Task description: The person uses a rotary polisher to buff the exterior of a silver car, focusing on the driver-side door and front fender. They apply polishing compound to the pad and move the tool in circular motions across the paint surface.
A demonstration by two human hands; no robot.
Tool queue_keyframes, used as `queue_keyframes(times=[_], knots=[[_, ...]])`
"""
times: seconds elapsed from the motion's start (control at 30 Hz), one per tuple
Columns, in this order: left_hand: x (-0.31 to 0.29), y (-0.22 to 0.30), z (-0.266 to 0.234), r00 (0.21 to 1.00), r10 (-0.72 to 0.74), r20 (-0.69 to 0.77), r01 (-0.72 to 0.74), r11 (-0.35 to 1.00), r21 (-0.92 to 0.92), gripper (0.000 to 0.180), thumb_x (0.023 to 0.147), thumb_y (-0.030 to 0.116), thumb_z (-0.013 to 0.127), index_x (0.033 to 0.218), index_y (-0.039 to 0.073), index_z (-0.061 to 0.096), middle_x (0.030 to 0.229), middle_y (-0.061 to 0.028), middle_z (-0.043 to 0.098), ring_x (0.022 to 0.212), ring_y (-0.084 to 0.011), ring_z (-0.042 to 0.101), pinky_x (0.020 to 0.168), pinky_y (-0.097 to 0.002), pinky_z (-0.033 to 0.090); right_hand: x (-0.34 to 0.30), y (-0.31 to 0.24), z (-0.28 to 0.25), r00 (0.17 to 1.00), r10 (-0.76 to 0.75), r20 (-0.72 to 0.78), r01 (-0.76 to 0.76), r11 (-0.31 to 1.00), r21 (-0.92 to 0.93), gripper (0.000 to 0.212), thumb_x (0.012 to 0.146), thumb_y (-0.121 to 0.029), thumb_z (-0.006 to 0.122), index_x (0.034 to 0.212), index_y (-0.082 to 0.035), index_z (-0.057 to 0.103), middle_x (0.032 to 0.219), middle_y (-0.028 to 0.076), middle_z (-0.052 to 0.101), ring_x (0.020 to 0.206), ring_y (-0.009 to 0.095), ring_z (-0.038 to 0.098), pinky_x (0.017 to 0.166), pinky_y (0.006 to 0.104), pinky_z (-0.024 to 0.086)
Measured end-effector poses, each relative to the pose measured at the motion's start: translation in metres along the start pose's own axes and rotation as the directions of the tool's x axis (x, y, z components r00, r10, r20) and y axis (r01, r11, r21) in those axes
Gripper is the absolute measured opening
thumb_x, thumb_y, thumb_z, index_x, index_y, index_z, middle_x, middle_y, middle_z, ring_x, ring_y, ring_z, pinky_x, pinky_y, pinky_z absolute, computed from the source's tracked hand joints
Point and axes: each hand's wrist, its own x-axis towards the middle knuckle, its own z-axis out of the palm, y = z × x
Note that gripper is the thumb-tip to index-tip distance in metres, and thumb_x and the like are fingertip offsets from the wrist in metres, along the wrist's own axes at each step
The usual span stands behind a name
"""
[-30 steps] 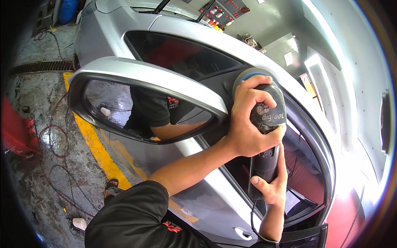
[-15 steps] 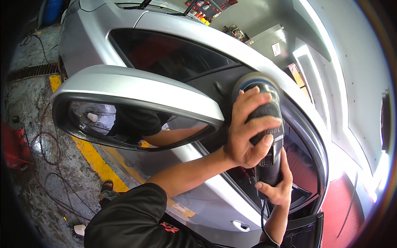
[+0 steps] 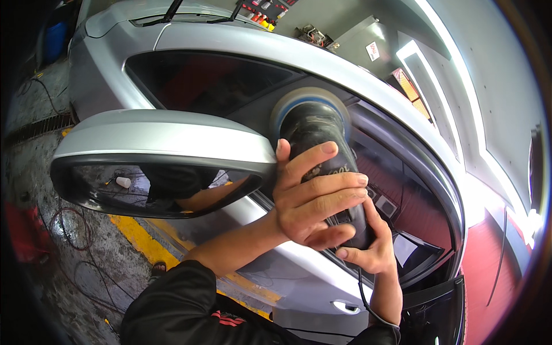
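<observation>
While your left hand [image 3: 316, 201] and right hand [image 3: 375, 248] grasp the polisher [image 3: 313, 129], its long axis slants up-left; disc [image 3: 310, 94] lies beyond both, left hand nearer.

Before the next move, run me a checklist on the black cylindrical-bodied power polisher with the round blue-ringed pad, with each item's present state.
1. Left hand on the black power polisher: ok, fingers spread across its body behind the head.
2. Right hand supporting the polisher's rear: ok, thumb and fingers around it.
3. Thin black cable clear of the right forearm: not ok, it crosses it in this view.
4. Round blue-ringed pad clear of the silver-and-black side mirror: cannot tell, they look close and the gap is unclear.
5. Pad stopped: cannot tell from a still.
</observation>
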Motion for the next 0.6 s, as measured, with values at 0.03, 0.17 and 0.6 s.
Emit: queue_keyframes(times=[0.03, 0.17, 0.6], knots=[[-0.001, 0.000, 0.001, 1.000, -0.005, -0.006, 0.006, 1.000, 0.010, 0.044, 0.104, 0.054, 0.059, 0.117, 0.017, 0.079, 0.112, 0.0004, 0.081, 0.139, -0.0321, 0.057, 0.132, -0.0549, 0.006, 0.001, 0.000, 0.000, 1.000, -0.004, 0.010, 0.004, 1.000, -0.008, 0.112, 0.072, -0.022, 0.099, 0.162, 0.007, 0.039, 0.138, 0.020, 0.069, 0.128, 0.025, 0.066, 0.113, 0.0372, 0.046], [-0.008, 0.001, 0.009, 1.000, 0.023, -0.021, -0.021, 0.997, 0.080, 0.034, 0.101, 0.046, 0.062, 0.113, 0.018, 0.077, 0.113, -0.0005, 0.080, 0.134, -0.0307, 0.059, 0.132, -0.0550, 0.010, -0.009, 0.007, 0.000, 0.999, -0.035, -0.005, 0.034, 0.998, -0.045, 0.111, 0.071, -0.019, 0.099, 0.162, 0.007, 0.039, 0.139, 0.021, 0.069, 0.129, 0.025, 0.065, 0.114, 0.0372, 0.045], [-0.053, 0.040, 0.040, 0.996, -0.025, 0.085, 0.034, 0.994, -0.107, 0.031, 0.092, 0.037, 0.061, 0.115, 0.020, 0.074, 0.130, -0.0068, 0.076, 0.140, -0.0347, 0.054, 0.130, -0.0610, 0.012, -0.100, 0.051, 0.033, 0.976, 0.043, -0.211, -0.011, 0.989, 0.147, 0.114, 0.074, -0.025, 0.097, 0.162, 0.009, 0.033, 0.140, 0.027, 0.066, 0.126, 0.031, 0.067, 0.109, 0.0416, 0.051]])
